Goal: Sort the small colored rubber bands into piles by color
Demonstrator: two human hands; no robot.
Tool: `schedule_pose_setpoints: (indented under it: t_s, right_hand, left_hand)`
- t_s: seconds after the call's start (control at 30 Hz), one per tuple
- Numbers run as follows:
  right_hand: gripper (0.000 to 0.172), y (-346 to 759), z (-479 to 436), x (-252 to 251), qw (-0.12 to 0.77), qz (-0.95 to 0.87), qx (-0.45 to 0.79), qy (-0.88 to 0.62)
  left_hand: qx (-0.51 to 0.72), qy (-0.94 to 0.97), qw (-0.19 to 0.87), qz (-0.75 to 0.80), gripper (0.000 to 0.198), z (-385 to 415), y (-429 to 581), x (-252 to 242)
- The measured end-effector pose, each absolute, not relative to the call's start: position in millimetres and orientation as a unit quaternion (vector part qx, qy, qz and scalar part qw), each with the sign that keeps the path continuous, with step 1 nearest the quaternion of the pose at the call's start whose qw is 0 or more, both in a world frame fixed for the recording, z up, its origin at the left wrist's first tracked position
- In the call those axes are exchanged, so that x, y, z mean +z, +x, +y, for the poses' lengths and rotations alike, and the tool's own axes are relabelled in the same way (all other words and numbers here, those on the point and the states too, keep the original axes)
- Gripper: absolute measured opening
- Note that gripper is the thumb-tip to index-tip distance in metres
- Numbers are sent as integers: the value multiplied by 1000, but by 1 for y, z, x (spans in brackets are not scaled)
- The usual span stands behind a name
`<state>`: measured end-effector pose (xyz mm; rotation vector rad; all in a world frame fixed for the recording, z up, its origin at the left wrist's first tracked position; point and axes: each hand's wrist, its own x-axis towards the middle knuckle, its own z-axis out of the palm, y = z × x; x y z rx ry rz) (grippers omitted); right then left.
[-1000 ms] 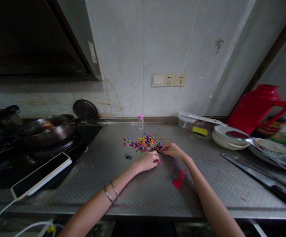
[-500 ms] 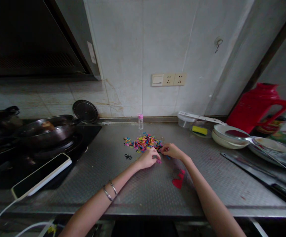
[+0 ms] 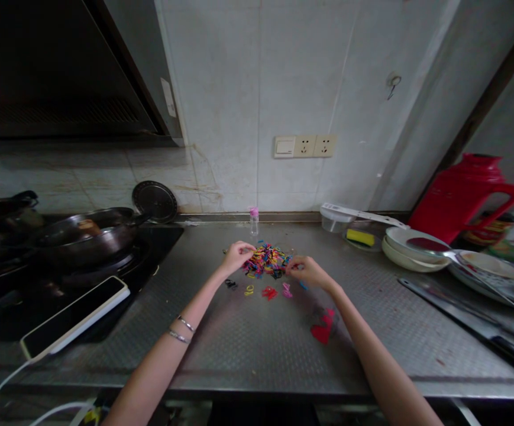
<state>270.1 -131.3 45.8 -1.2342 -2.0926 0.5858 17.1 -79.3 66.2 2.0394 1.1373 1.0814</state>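
A heap of small coloured elastic bands (image 3: 266, 261) lies on the steel counter (image 3: 257, 337). My left hand (image 3: 236, 257) rests at the heap's left edge with fingers curled onto the bands. My right hand (image 3: 306, 271) pinches at the heap's right edge; what it holds is too small to name. Just in front of the heap lie a yellow band (image 3: 249, 290), a red band (image 3: 268, 292) and a pink band (image 3: 287, 290). A black band (image 3: 230, 284) sits below my left hand. A small clear bottle with a pink cap (image 3: 254, 220) stands behind the heap.
A phone (image 3: 74, 316) with a white cable lies at the hob's edge, left. A pan (image 3: 83, 232) sits on the hob. Red scraps (image 3: 323, 326) lie near my right forearm. Bowls (image 3: 410, 244), a red thermos jug (image 3: 465, 195) and a knife (image 3: 469, 322) fill the right side.
My left hand moved from the heap's front edge up to its left side, uncovering the yellow, red and pink bands in front. My right hand stayed in place.
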Motion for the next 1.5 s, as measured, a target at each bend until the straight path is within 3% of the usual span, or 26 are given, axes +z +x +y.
schedule_pose_setpoints:
  t_s: [0.23, 0.57, 1.13, 1.5]
  right_hand:
    - [13, 199, -126, 50, 297, -861, 182, -370]
    - [12, 136, -117, 45, 225, -900, 150, -343]
    - [20, 268, -101, 35, 321, -780, 129, -522]
    - [21, 280, -100, 20, 332, -761, 155, -536]
  left_hand:
    - [414, 638, 359, 541, 28, -65, -25, 67]
    - [409, 617, 384, 551, 29, -63, -28, 56]
    - [324, 702, 233, 590, 16, -40, -54, 37]
    - [228, 756, 179, 587, 26, -41, -67, 31]
